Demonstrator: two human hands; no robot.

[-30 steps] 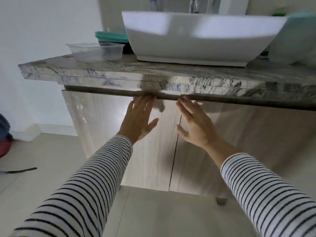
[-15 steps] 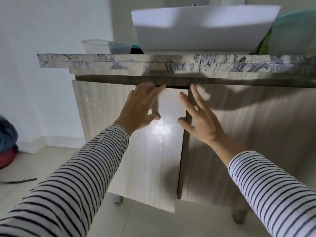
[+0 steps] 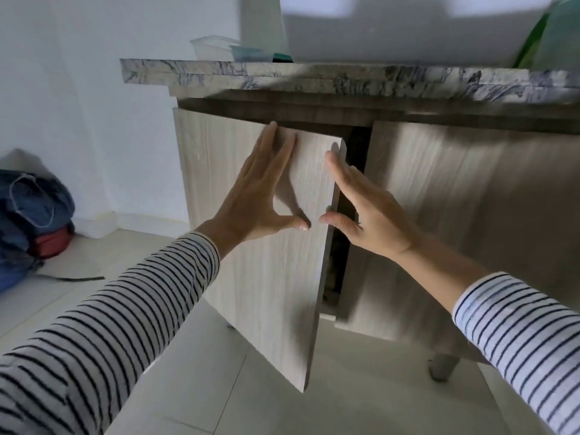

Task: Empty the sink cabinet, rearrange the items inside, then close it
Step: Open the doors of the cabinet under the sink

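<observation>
Cabinet doors (image 3: 276,277): pale wood colour with thin grey lines running down.
Countertop (image 3: 314,75): grey stone with dark blue and white swirls.
Sleeves (image 3: 119,324): white with thin black stripes.
Sink (image 3: 408,29): white.
Wall (image 3: 78,73): white.
Floor (image 3: 361,387): pale grey.
Bundle at 9 o'clock (image 3: 28,208): blue on top, red below.
Thing at 1 o'clock (image 3: 533,45): bright green.

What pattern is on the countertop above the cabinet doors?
The stone countertop is pale grey marble with dark bluish veining, seen along its front edge in the head view.
</observation>
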